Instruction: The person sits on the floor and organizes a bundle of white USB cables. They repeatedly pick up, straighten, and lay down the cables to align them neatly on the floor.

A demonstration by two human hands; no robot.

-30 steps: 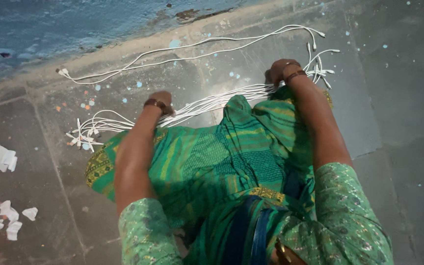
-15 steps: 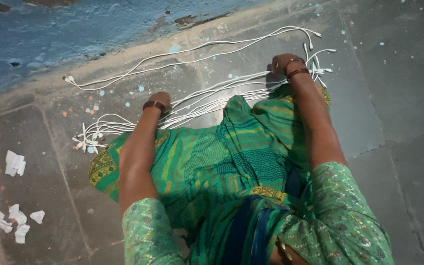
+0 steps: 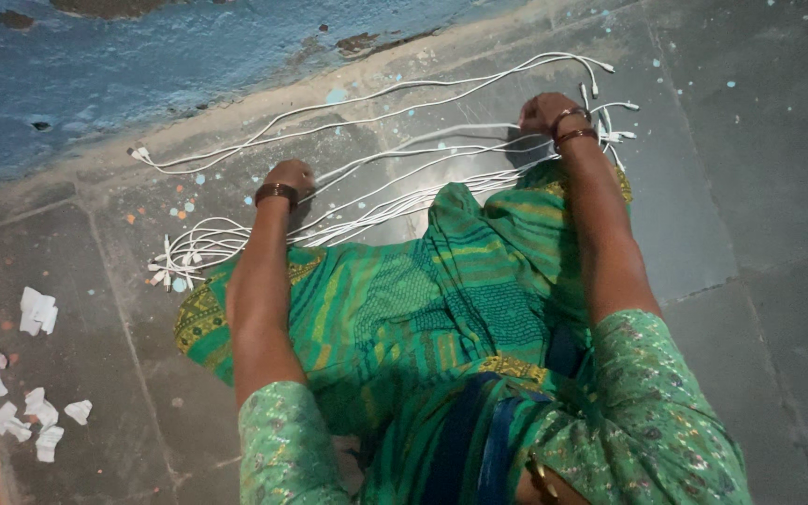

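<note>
Here we grip the white cables (image 3: 404, 178) in both hands, left hand (image 3: 290, 178) and right hand (image 3: 544, 110) closed; pulling unevenly could tangle their loose ends (image 3: 172, 271).

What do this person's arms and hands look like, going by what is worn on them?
Both arms are bare from the short sleeves down. The sleeves are green cloth with a small pale pattern. The left hand has a dark brown bangle at its wrist; the right hand has two thin dark bangles. No gloves; any rings are too small to tell.
</note>
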